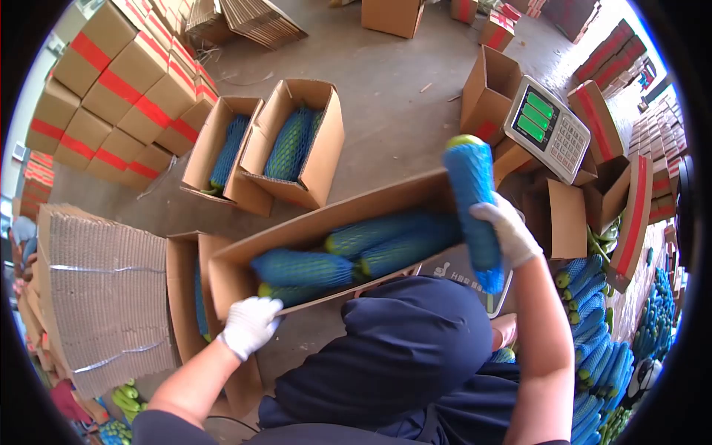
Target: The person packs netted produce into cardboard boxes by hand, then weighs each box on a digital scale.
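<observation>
1. Concrete flooring (393, 111) is being occupied in the upper frame by open boxes, while red-taped cartons (133, 96) are being stored in a stack at upper left and flattened cardboard (104, 297) is being held in a strapped bundle at left.
2. Across the frame's centre, a long open carton (297, 237) is being taken up by several blue-netted green gourds (304, 267), lying lengthwise.
3. Right of centre, a single netted gourd (472, 211) is being held nearly upright above the carton's right end by the gloved right hand (508, 230), with the fingers being wrapped around its side.
4. At lower left of centre, the carton's near left corner is being touched by the gloved left hand (252, 326); its fingers are being laid together at the rim, but whether the cardboard is being pinched cannot be told.
5. At upper right, green readouts are being shown on a scale display (547, 126); at lower right, more netted gourds (593, 334) are being kept in a pile.
6. Judging by this arrangement, a packing step is being carried out, gourd by gourd. Tilting the held piece flat, in line with the others, is seemingly being called for, with the box being steadied; space at its right end is being partly hidden.
</observation>
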